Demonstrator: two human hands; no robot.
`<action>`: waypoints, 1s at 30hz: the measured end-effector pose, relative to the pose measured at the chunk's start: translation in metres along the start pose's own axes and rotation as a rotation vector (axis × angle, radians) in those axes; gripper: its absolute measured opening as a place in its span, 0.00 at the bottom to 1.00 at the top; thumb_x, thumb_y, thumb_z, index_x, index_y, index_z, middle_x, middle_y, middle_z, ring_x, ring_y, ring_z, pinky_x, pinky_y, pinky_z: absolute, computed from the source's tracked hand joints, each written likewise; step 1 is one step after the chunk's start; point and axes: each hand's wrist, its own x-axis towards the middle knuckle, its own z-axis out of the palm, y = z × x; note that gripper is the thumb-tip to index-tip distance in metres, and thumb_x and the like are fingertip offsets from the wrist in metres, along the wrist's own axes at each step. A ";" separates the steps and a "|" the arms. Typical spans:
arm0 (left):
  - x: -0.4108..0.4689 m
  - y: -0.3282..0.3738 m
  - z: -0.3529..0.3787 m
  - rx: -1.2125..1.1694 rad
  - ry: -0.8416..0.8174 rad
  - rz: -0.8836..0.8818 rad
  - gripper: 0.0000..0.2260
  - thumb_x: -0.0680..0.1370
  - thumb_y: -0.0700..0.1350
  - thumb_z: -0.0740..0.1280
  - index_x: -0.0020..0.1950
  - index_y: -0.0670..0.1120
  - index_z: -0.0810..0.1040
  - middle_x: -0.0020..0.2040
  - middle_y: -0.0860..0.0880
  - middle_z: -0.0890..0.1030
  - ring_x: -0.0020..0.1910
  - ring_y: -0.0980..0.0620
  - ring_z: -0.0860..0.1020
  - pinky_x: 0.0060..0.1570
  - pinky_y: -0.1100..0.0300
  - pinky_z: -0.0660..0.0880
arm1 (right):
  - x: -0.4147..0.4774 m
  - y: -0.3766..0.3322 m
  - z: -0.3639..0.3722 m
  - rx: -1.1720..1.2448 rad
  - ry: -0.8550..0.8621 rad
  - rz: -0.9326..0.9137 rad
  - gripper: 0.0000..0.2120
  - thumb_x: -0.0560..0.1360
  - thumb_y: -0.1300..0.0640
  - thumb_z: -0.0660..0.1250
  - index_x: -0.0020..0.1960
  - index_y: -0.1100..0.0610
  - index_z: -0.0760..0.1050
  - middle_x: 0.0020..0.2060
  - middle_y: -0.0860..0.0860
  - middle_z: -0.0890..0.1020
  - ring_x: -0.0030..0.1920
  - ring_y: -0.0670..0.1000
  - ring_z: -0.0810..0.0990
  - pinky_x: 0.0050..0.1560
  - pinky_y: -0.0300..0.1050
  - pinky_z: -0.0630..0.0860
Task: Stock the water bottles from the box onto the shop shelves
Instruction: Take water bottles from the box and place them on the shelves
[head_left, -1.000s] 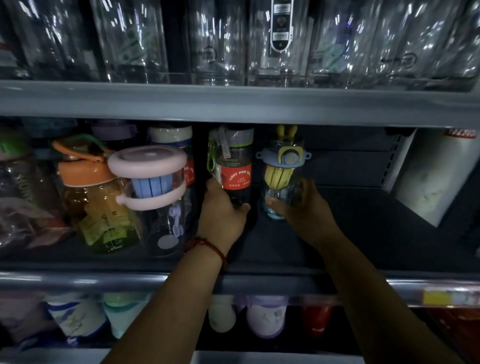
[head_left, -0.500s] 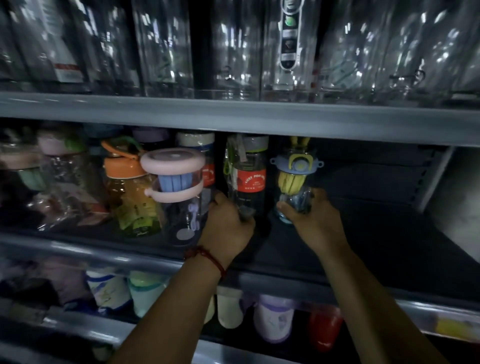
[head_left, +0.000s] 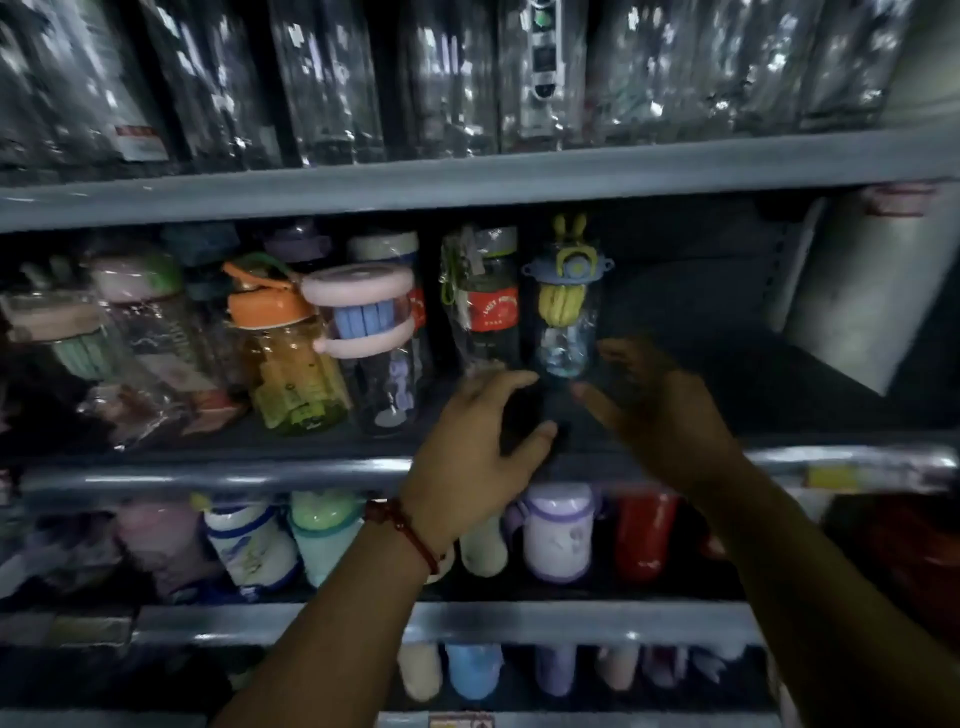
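Head view: left hand and right hand, both loosely spread and empty, centre frame, just below red-labelled bottle and rabbit-eared bottle on middle shelf.

Bare forearms — a thin red cord bracelet rings the left wrist.

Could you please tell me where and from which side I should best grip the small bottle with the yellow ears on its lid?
Grip the bottle probably round its clear lower body, from the front and right: it stands upright, the shelf is open on that side, and the red-label bottle crowds its left.
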 end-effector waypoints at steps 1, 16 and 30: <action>-0.008 0.004 -0.002 -0.015 -0.004 0.039 0.20 0.78 0.52 0.72 0.69 0.50 0.76 0.66 0.51 0.77 0.66 0.55 0.75 0.66 0.65 0.70 | -0.015 0.001 -0.002 -0.020 0.038 -0.021 0.24 0.76 0.52 0.77 0.69 0.60 0.78 0.64 0.58 0.83 0.62 0.59 0.83 0.58 0.38 0.70; -0.266 0.043 0.117 0.006 -0.548 0.314 0.32 0.76 0.59 0.69 0.79 0.53 0.68 0.79 0.50 0.66 0.75 0.42 0.69 0.68 0.42 0.71 | -0.416 0.032 -0.014 -0.564 -0.026 0.535 0.35 0.79 0.37 0.63 0.81 0.53 0.64 0.77 0.55 0.73 0.76 0.59 0.72 0.72 0.58 0.73; -0.399 0.303 0.292 -0.030 -0.828 0.563 0.33 0.76 0.64 0.60 0.76 0.47 0.71 0.78 0.44 0.69 0.75 0.38 0.68 0.71 0.41 0.67 | -0.673 0.102 -0.172 -0.588 0.064 1.341 0.41 0.82 0.29 0.49 0.86 0.51 0.45 0.85 0.51 0.49 0.85 0.58 0.45 0.83 0.56 0.50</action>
